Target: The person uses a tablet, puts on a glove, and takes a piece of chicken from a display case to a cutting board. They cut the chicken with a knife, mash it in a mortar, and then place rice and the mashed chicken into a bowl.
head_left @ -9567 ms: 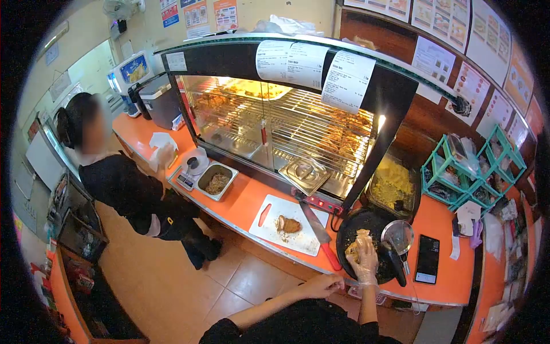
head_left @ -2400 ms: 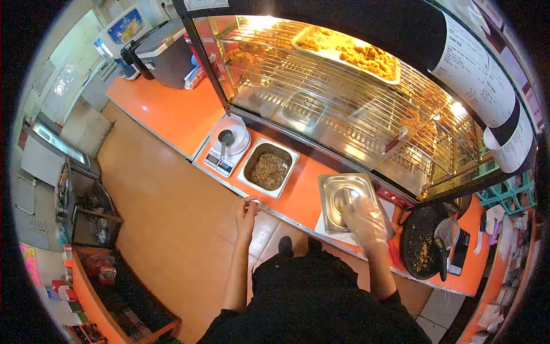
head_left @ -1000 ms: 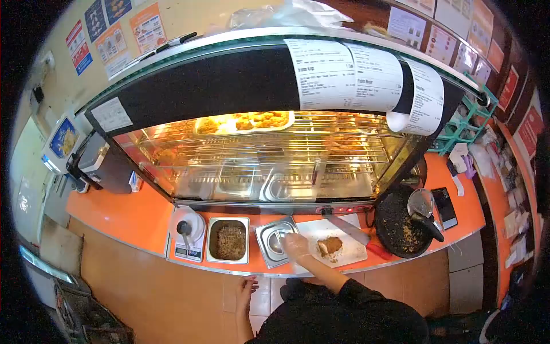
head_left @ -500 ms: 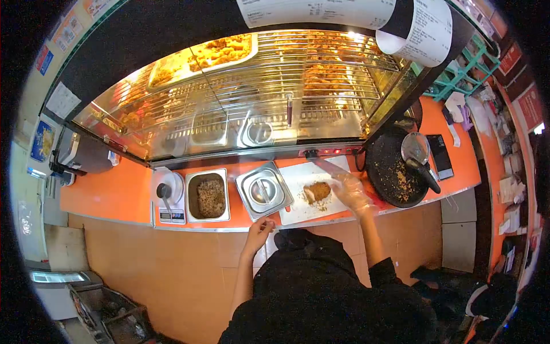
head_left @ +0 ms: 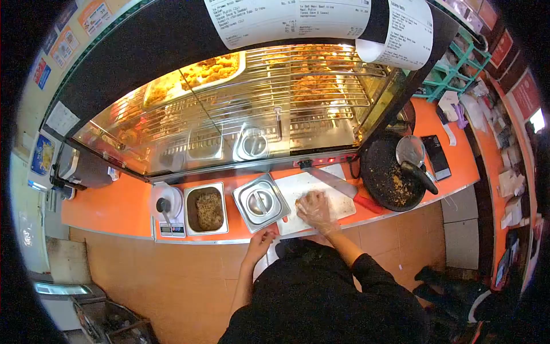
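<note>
Breaded cutlet (head_left: 299, 202) lies on the white cutting board (head_left: 338, 202), now almost wholly under the right grip (head_left: 314, 209). Half a second ago it lay bare, with that grip off to its right by the knife handle. The right grip, in a thin clear glove, is spread flat over the cutlet with its fingers open, not clasped round it; only a brown, crumbed edge shows at the fingertips. The left grip (head_left: 260, 238) has stayed at the desk's (head_left: 109, 209) front edge, fingers resting on the rim and holding nothing.

The rectangular board is bare to the right of the right grip. Just beyond that grip a broad-bladed knife (head_left: 338, 186) with a red handle lies slantwise. To the grip's left a square steel lid (head_left: 260, 199) with a bar handle sits just beside the board's edge. The desk's front rim runs close under the wrist.

Further right stands a round black pan (head_left: 387, 180) strewn with crumbs. Left of the lid is an open steel tray (head_left: 209, 209) of brown shreds. The desk is glossy orange.
</note>
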`<state>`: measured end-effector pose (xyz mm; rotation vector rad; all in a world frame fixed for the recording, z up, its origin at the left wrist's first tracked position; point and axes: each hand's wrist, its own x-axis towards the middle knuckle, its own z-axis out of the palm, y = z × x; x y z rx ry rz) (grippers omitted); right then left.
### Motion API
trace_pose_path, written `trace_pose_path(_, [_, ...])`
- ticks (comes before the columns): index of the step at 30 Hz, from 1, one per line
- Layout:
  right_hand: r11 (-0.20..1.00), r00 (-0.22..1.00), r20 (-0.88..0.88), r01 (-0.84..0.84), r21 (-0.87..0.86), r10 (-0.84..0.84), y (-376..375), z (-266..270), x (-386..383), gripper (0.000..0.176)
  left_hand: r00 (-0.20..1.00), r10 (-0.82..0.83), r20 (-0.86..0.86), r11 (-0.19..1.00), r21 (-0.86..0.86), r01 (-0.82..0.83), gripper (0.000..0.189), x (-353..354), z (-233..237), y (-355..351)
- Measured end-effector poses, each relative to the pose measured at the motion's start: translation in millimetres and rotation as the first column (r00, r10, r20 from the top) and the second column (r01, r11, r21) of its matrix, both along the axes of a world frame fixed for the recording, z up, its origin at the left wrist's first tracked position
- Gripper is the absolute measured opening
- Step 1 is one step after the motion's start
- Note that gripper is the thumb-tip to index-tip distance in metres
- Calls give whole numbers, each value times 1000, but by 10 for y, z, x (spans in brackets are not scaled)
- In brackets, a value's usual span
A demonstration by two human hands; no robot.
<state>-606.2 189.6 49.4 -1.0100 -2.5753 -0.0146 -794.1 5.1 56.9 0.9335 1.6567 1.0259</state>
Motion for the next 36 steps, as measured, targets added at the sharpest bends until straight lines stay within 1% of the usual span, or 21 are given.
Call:
trace_pose_path(4, [983,964,-216,-174,-64,157,185,116,47,32,1000,-28,-13,998,63,28,23,-64,44,-31])
trace_pose_path(6, [995,867,-498,-68,-76,21,350,494,-5,32,999,30,-26,998,54,-28,23,-101,68,-52])
trace_pose_path(9, [999,824,-567,19,41,7,646,1917,-69,35,999,36,8,999,25,-37,23,-188,58,-114])
trace_pose_path(10, [965,941,-326,162,209,-87,647,2427,-95,34,999,54,5,999,5,-54,23,-192,67,-126])
trace_pose_path(11, [974,868,-479,200,104,-127,817,2693,-163,33,998,61,0,998,19,-61,23,-189,86,-133])
trace_pose_path(12, [996,719,-694,82,34,-36,1018,2916,-206,33,998,55,4,998,33,-55,24,-191,112,-139])
trace_pose_path(13, [902,867,-485,114,416,114,1347,3185,-278,33,999,48,7,998,49,-49,24,-194,123,-141])
trace_pose_path(15, [972,927,-375,104,211,-18,1794,3428,-427,34,999,54,0,997,58,-54,24,-185,92,-145])
trace_pose_path(17, [902,950,-303,198,385,-80,2431,3056,-664,35,998,53,15,997,63,-54,24,-136,126,-132])
trace_pose_path(19, [922,907,-200,385,44,-370,2800,2991,-881,40,999,43,13,996,78,-44,22,-133,15,-150])
trace_pose_path(20, [922,907,-211,383,54,-364,2775,3058,-898,40,997,64,30,993,94,-67,21,-125,-36,-176])
trace_pose_path(24, [789,963,-112,266,554,-246,2113,3205,-704,38,994,100,34,992,68,-102,22,-152,-137,-360])
trace_pose_path(25, [788,963,-116,266,555,-244,1998,3253,-658,38,993,117,23,992,41,-118,23,-156,-142,-398])
trace_pose_path(27, [574,942,-221,329,750,-251,1798,3352,-569,45,980,172,98,981,76,-180,24,-146,-183,-460])
trace_pose_path(29, [891,797,-603,295,346,-29,1613,3369,-498,42,977,206,63,978,23,-208,25,-168,-162,-538])
trace_pose_path(31, [955,716,-693,257,149,-85,1261,2967,-289,30,971,233,57,972,8,-234,26,-192,-221,-629])
trace_pose_path(32, [849,774,-531,499,175,-345,1147,2540,-249,31,968,238,81,971,-8,-238,26,-199,-265,-682])
trace_pose_path(33, [579,955,-97,249,776,-281,970,2208,-68,24,964,244,107,970,-26,-242,26,-199,-289,-698])
trace_pose_path(34, [956,970,-194,189,224,-146,693,2147,-60,26,959,255,125,966,-85,-246,25,-174,-164,-709])
trace_pose_path(35, [993,992,-41,117,-16,-117,937,1394,40,41,957,259,128,964,-87,-250,25,-169,-236,-774])
trace_pose_path(36, [975,990,-99,74,-211,-97,914,860,156,58,973,202,112,975,-114,-189,25,-163,-339,-881])
